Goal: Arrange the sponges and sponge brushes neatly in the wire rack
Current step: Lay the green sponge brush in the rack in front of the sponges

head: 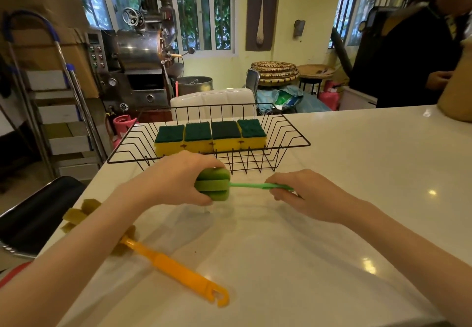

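Two brushes not racked yet, reference point = wire rack (293,132).

Nearest the camera, well short of the rack: orange sponge brush (178,270) lies flat on the white desk (332,224), hooked handle end toward the camera, yellowish sponge head partly hidden under the left forearm near the desk's left edge. Nobody is touching it; probably queued for after the green one.

Just in front of the rack's near rim: green sponge brush (224,185), held horizontal and parallel to that rim. Left hand (176,177) is wrapped around the green sponge head, fingers closed on it. Right hand (301,194) pinches the thin green handle, fingers closed on the far end. Two-point hold most likely keeps the brush level and aligned with the rack's long axis, so it can drop in lengthwise. Can't tell if it's lifted or resting on the desk.

Inside the rack: four yellow sponges (210,135), green scrub side up, side by side in one row, touching, toward the back-left. That leaves the front strip of the rack free, looks like the slot for both brushes.

Beyond the rack: white chair back (212,99), not relevant.
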Motion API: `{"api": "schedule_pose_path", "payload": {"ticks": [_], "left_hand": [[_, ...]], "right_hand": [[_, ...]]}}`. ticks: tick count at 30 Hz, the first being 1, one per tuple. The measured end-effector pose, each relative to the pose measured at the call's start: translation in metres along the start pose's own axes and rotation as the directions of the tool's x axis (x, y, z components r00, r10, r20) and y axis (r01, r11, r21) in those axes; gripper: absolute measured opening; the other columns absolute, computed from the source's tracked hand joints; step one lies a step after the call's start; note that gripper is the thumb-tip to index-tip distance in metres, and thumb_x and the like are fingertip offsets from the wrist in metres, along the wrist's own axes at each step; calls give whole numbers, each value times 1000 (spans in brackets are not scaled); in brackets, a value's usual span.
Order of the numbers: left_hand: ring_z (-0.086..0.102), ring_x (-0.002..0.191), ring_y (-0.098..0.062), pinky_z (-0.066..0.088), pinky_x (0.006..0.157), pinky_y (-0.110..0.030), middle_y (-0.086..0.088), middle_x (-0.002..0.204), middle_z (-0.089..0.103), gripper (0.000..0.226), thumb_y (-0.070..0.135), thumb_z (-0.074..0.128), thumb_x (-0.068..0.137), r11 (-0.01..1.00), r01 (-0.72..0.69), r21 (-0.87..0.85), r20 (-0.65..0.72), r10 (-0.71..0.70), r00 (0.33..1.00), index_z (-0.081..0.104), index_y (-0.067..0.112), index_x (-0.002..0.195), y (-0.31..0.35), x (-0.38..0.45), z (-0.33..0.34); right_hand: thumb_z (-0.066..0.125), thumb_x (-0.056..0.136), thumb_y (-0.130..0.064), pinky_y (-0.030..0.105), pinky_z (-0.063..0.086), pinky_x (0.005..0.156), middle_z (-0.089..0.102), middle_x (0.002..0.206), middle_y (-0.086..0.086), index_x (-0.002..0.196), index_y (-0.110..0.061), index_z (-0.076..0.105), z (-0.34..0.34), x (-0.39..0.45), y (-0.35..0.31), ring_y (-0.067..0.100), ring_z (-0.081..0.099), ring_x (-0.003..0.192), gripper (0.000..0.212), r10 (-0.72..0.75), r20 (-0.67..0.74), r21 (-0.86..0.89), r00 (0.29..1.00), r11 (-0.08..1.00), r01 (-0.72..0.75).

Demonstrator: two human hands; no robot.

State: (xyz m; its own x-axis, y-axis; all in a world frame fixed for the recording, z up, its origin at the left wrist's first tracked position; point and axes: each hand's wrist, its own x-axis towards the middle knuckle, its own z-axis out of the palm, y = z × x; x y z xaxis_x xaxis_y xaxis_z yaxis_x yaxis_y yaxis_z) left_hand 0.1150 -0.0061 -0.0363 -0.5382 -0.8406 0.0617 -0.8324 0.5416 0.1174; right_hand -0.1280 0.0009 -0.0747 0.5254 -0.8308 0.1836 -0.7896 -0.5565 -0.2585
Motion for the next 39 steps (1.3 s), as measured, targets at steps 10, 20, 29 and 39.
{"api": "schedule_pose_path", "payload": {"ticks": [10, 20, 29, 39], "left_hand": [[52, 96, -12, 44, 81, -21, 10, 108, 55, 63, 31, 76, 66, 989, 36, -143, -132, -55, 990, 47, 32, 122, -29, 15, -51], [48, 99, -11, 37, 81, -24, 10, 106, 51, 64, 21, 75, 68, 965, 101, -241, -291, -171, 941, 48, 30, 125, -77, 44, -67], [54, 91, -15, 45, 73, -22, 4, 103, 54, 53, 23, 66, 74, 935, 267, -234, -80, -292, 953, 47, 27, 123, -113, 51, -57], [49, 99, -16, 45, 81, -28, 6, 106, 49, 52, 22, 71, 71, 919, 360, -160, 142, -339, 930, 47, 26, 117, -133, 65, -27]], "right_hand": [[43, 93, -30, 33, 49, 62, 67, 86, 0, 109, -21, 57, -45, 50, -4, 14, 59, 69, 23, -50, -81, -48, 995, 998, 47], [55, 86, -19, 25, 47, 67, 54, 80, -18, 102, -25, 62, -53, 126, 0, 8, 53, 76, 18, -10, -279, 183, 960, 981, 63], [61, 79, -6, 19, 54, 60, 66, 82, 0, 79, -28, 55, -28, 170, 1, 6, 62, 68, 23, -20, -95, 484, 995, 873, 64], [44, 93, -17, 13, 36, 64, 49, 89, -14, 104, -20, 67, -11, 180, 0, 2, 47, 73, 26, 20, 222, 155, 975, 986, -55]]}}
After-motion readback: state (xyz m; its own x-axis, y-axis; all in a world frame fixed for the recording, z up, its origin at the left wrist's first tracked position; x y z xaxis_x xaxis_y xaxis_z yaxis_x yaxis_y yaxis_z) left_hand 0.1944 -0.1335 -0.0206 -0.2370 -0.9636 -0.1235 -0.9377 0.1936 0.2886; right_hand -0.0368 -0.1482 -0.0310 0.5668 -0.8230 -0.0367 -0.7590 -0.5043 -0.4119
